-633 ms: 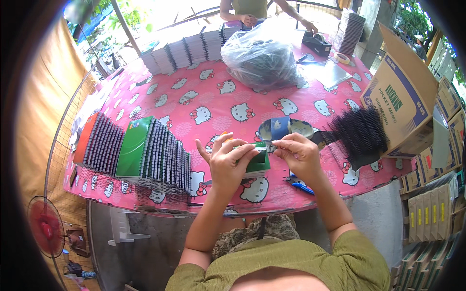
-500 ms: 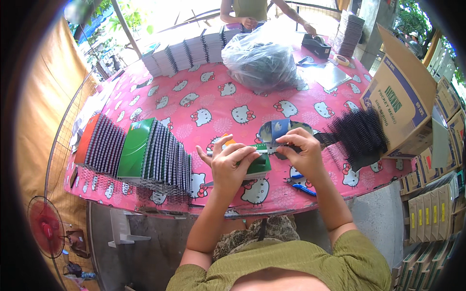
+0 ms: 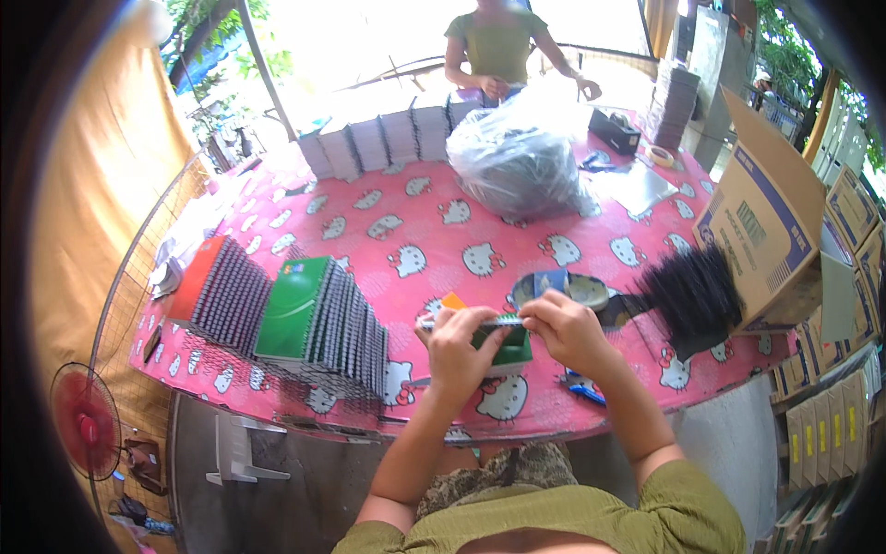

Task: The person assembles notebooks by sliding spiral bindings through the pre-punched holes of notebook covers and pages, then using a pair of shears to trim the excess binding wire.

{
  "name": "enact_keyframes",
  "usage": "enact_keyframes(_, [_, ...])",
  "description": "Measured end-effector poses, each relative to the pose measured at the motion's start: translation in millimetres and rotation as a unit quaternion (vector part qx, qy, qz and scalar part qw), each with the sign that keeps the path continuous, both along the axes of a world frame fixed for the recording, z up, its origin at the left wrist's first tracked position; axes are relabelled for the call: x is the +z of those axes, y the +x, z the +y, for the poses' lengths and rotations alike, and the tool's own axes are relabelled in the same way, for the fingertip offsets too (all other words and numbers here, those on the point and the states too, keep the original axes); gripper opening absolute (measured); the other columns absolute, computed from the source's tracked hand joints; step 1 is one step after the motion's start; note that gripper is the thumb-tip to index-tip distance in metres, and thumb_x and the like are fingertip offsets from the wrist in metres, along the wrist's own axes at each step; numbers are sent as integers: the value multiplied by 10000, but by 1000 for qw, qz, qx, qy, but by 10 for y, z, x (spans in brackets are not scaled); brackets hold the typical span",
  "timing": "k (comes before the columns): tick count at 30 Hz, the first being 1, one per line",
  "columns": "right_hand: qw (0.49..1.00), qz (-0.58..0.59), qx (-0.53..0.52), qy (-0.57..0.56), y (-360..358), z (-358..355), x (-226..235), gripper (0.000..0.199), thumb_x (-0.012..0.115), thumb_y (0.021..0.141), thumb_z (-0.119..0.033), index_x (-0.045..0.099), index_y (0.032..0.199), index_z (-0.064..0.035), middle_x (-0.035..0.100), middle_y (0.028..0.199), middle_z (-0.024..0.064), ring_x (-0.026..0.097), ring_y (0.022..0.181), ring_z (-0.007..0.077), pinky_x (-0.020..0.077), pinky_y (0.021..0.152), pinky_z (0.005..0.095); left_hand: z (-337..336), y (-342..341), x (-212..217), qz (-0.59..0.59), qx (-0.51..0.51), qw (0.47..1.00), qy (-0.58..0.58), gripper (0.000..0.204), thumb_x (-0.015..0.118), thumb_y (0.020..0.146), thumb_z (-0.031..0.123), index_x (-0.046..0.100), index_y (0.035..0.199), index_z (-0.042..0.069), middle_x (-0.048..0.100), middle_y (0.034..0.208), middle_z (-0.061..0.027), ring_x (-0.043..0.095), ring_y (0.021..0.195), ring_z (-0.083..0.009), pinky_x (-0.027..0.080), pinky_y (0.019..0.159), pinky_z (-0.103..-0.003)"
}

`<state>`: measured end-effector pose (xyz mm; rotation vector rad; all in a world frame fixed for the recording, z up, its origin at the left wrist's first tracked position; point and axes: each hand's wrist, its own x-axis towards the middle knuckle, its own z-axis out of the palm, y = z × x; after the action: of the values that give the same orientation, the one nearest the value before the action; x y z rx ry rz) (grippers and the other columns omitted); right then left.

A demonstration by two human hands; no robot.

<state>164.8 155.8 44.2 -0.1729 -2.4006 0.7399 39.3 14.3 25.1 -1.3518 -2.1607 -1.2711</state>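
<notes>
While both hands grip, green notebook (image 3: 506, 346) spine lying left-right

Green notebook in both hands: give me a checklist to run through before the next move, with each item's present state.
1. Left hand grips the green notebook: ok.
2. Right hand pinches the notebook's top edge: ok.
3. Black spiral bindings lie within reach at the right: ok.
4. Spiral seated in the notebook's holes: cannot tell, the fingers hide it.
5. Row of finished green notebooks stands upright, apart from the hands: ok.
</notes>
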Motion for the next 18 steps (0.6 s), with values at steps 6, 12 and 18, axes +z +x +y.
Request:
enact_keyframes(6, [1000, -5, -11, 1, -48, -85, 16, 191, 696, 808, -165, 600, 935, -59, 584, 862, 88, 605, 768, 304, 479, 628, 385, -33, -23, -40, -37, -25, 999, -4, 198, 776, 709, 243, 692, 858, 144, 682, 833, 17, 589, 850, -184, 307, 870, -402])
enact_keyframes(12, [997, -66, -26, -27, -31, -184, 111, 233, 703, 801, -238, 605, 906, -55, 592, 877, 99, 620, 805, 319, 488, 672, 412, -47, 11, -13, -16, -13, 1000, 0, 213, 808, 678, 237, 709, 835, 132, 674, 768, 10, 592, 807, -175, 328, 856, -362])
enact_keyframes(18, [999, 6, -39, 32, -83, -239, 155, 162, 692, 802, -159, 605, 786, -22, 585, 782, 116, 600, 755, 309, 475, 649, 399, -44, 6, -28, -3, -13, 1000, 20, 198, 808, 690, 250, 712, 812, 126, 680, 756, -9, 595, 783, -186, 342, 844, -366])
